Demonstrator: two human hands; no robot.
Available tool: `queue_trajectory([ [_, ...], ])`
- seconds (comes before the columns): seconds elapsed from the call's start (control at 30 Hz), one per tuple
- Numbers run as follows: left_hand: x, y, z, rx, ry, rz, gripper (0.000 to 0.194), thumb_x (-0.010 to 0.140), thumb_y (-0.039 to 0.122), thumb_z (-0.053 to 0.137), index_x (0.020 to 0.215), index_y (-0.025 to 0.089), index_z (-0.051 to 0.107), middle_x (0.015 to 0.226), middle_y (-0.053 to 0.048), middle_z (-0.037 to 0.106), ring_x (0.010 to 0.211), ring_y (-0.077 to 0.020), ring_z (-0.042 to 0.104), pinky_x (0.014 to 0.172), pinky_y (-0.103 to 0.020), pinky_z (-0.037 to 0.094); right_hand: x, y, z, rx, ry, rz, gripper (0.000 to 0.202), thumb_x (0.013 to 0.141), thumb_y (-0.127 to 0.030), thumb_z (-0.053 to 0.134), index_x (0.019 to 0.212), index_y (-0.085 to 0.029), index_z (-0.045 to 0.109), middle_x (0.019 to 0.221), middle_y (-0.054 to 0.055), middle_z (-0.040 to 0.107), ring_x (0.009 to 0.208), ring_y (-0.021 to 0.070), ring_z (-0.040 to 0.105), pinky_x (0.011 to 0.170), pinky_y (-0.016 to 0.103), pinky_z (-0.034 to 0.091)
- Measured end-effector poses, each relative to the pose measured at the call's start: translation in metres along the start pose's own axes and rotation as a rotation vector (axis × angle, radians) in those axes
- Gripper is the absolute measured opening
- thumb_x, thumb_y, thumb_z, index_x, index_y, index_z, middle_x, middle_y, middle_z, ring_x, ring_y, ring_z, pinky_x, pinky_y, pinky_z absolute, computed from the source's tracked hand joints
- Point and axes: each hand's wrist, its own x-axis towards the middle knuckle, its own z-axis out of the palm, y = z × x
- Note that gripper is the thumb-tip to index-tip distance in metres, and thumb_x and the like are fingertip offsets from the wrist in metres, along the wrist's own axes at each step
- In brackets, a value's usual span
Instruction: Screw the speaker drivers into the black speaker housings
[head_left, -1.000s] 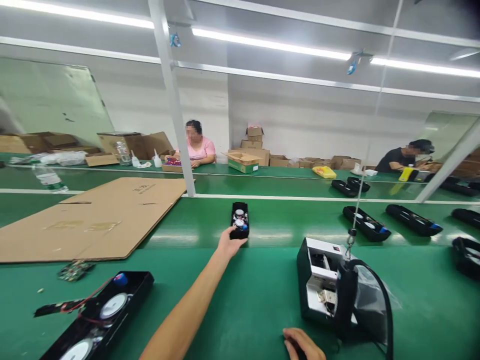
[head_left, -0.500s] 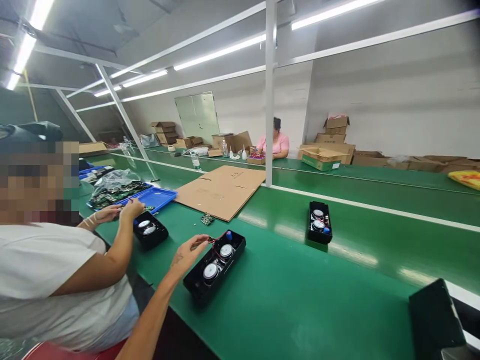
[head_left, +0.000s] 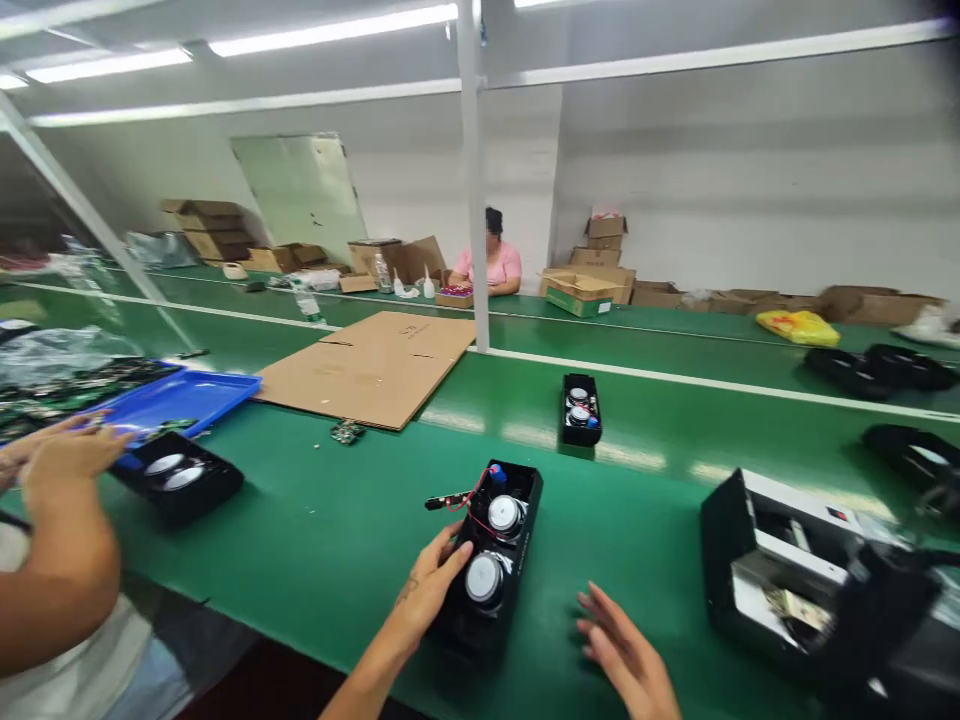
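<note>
A black speaker housing (head_left: 517, 590) stands on the green bench in front of me, with two round white-faced speakers inside. My left hand (head_left: 431, 580) grips its near left wall, thumb over the rim and fingers outside. A small circuit board (head_left: 448, 501) on red and black wires sticks out over the housing's left edge, near a blue part (head_left: 496, 474) in the far corner. My right hand (head_left: 626, 645) hovers right of the housing, fingers apart, holding nothing.
At left, a co-worker's blurred hands (head_left: 67, 460) are by another speaker housing (head_left: 187, 480) and a blue tray (head_left: 217, 395). Flat cardboard (head_left: 367, 370) and a loose circuit board (head_left: 347, 431) lie beyond. Another housing (head_left: 580, 410) stands farther back; an open black-and-white box (head_left: 727, 550) is right.
The view has turned right. My left hand has shifted from the small board and wires to the housing's near left wall. The housing is turned more upright in view. My right hand has appeared.
</note>
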Motion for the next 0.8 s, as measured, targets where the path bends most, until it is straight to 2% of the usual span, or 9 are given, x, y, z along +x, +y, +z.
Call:
queue_trajectory([
  [0.1,-0.016,-0.019,0.049,0.039,-0.092,0.047,0.079,0.077,0.071,0.086,0.138,0.023,0.073,0.126,-0.014,0.08,0.125,-0.0382,0.072,0.112,-0.048,0.056,0.01,-0.017,0.029,0.075,-0.129,-0.019,0.077,0.087,-0.056,0.084,0.155,-0.026,0.063,0.154,0.017,0.067,0.132,0.0372,0.073,0.104,0.049,0.065],
  [0.2,-0.034,-0.029,0.07,0.096,-0.092,0.047,0.076,0.083,0.067,0.083,0.146,0.028,0.07,0.138,-0.014,0.075,0.134,-0.038,0.067,0.117,-0.05,0.053,0.029,-0.033,0.025,0.009,-0.121,-0.009,0.087,0.079,-0.03,0.084,0.161,-0.025,0.055,0.149,0.014,0.071,0.128,0.0348,0.075,0.107,0.05,0.063],
  [0.3,-0.048,-0.023,0.061,0.181,-0.227,0.062,0.065,0.091,0.061,0.078,0.148,0.034,0.068,0.137,-0.011,0.076,0.131,-0.0361,0.069,0.116,-0.05,0.055,0.057,-0.056,0.001,-0.152,-0.256,-0.047,0.088,0.067,-0.007,0.065,0.153,-0.025,0.066,0.141,0.008,0.077,0.12,0.0296,0.079,0.107,0.044,0.063],
  [0.4,-0.058,-0.006,0.039,0.436,-0.428,0.144,0.043,0.093,0.056,0.077,0.132,0.038,0.079,0.129,-0.005,0.08,0.124,-0.0344,0.072,0.113,-0.046,0.057,0.085,-0.08,-0.02,-0.409,-0.407,-0.06,0.081,0.059,-0.002,0.056,0.133,-0.023,0.081,0.122,0.006,0.085,0.104,0.0262,0.083,0.088,0.032,0.067],
  [0.47,-0.063,0.004,0.026,0.573,-0.518,0.239,0.029,0.095,0.052,0.075,0.12,0.041,0.084,0.123,-0.002,0.082,0.12,-0.0321,0.074,0.111,-0.04,0.059,0.1,-0.091,-0.027,-0.502,-0.461,-0.049,0.068,0.056,-0.001,0.057,0.113,-0.02,0.088,0.102,0.005,0.088,0.091,0.025,0.084,0.073,0.025,0.064],
  [0.53,-0.068,0.009,0.019,0.621,-0.573,0.328,0.022,0.097,0.048,0.075,0.116,0.043,0.085,0.119,0.0,0.084,0.116,-0.0298,0.076,0.106,-0.035,0.061,0.108,-0.099,-0.028,-0.52,-0.511,-0.056,0.056,0.056,0.0,0.057,0.097,-0.018,0.09,0.086,0.002,0.087,0.082,0.0225,0.083,0.067,0.022,0.061],
  [0.63,-0.07,0.008,0.024,0.614,-0.622,0.457,0.023,0.097,0.043,0.078,0.119,0.042,0.084,0.123,-0.002,0.082,0.114,-0.0278,0.077,0.101,-0.033,0.064,0.11,-0.106,-0.025,-0.534,-0.563,-0.084,0.049,0.06,0.001,0.054,0.09,-0.014,0.089,0.078,-0.002,0.085,0.075,0.0184,0.081,0.068,0.021,0.06],
  [0.7,-0.066,0.006,0.035,0.59,-0.626,0.569,0.024,0.098,0.039,0.077,0.122,0.039,0.083,0.129,-0.005,0.08,0.119,-0.029,0.074,0.105,-0.037,0.063,0.105,-0.111,-0.024,-0.542,-0.553,-0.101,0.05,0.061,0.001,0.053,0.093,-0.014,0.089,0.082,-0.001,0.086,0.078,0.019,0.082,0.073,0.024,0.062],
  [0.8,-0.052,0.002,0.051,0.575,-0.584,0.663,0.03,0.095,0.037,0.08,0.125,0.034,0.083,0.129,-0.01,0.079,0.132,-0.036,0.067,0.114,-0.051,0.058,0.087,-0.12,-0.034,-0.549,-0.407,-0.145,0.052,0.069,0.0,0.06,0.107,-0.019,0.089,0.107,0.002,0.088,0.105,0.0248,0.082,0.099,0.035,0.063],
])
